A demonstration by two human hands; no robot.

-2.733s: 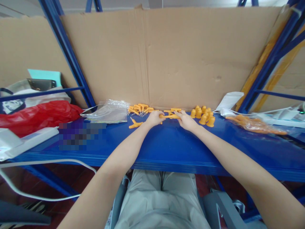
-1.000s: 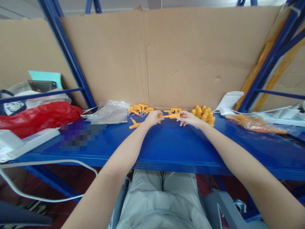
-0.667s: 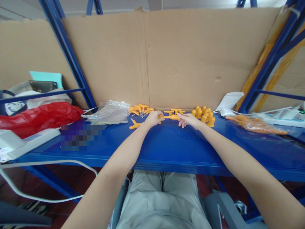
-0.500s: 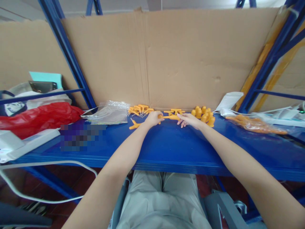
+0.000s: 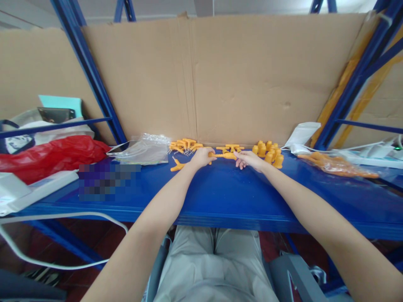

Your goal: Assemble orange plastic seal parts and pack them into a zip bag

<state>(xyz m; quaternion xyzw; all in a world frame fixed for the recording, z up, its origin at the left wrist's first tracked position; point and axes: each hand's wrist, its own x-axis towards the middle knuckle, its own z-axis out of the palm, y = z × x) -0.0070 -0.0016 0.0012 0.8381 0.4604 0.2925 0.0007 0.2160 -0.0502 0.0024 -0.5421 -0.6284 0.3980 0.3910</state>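
Observation:
Above the blue shelf top, my left hand [image 5: 202,158] is closed around the T-shaped handle end of a yellow corkscrew. Its ribbed shank [image 5: 220,155] runs to the right into a smooth yellow body [image 5: 229,155]. My right hand [image 5: 250,160] pinches the far end of that body between thumb and fingers. Left of my left hand lies a pile of yellow corkscrew handles [image 5: 184,144] with metal spirals, and a single corkscrew [image 5: 177,166] lies in front of it. Behind the held piece are several yellow T-shaped parts [image 5: 232,147]. Yellow bell-shaped caps [image 5: 273,153] stand beside my right hand.
A tall cardboard sheet [image 5: 245,79] closes off the back between blue metal posts. Clear plastic bags [image 5: 145,149] lie to the left, near a red bag [image 5: 59,155] and a white power strip [image 5: 40,191]. At the right is a bag of orange parts [image 5: 336,164].
Both hands stay almost where they were, still on the same yellow piece. My right-hand fingers have shifted slightly; the piles look the same.

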